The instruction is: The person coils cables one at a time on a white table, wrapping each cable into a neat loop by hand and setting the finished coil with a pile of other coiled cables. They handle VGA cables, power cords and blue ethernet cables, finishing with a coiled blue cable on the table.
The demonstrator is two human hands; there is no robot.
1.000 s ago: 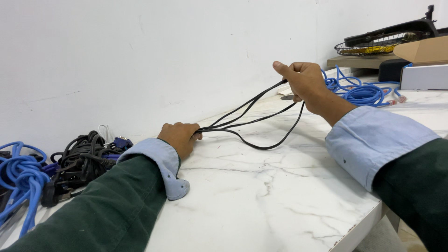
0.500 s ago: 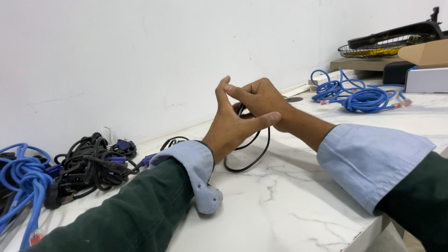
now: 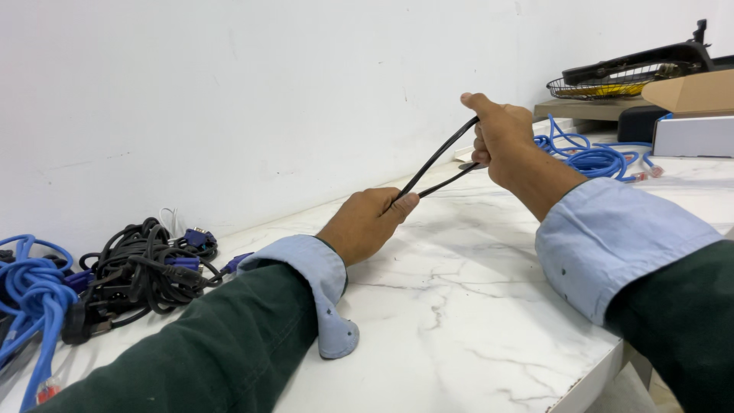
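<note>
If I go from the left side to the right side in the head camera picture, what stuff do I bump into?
Blue cable bundle → black cable pile → left hand → stretched black cable → right hand → blue cable coil → white box.

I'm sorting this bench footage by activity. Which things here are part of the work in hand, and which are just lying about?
In hand:
black cable, stretched between left hand and right hand

Lying about:
black cable pile
blue cable bundle, far left
blue cable coil
wire basket
cardboard box
</note>
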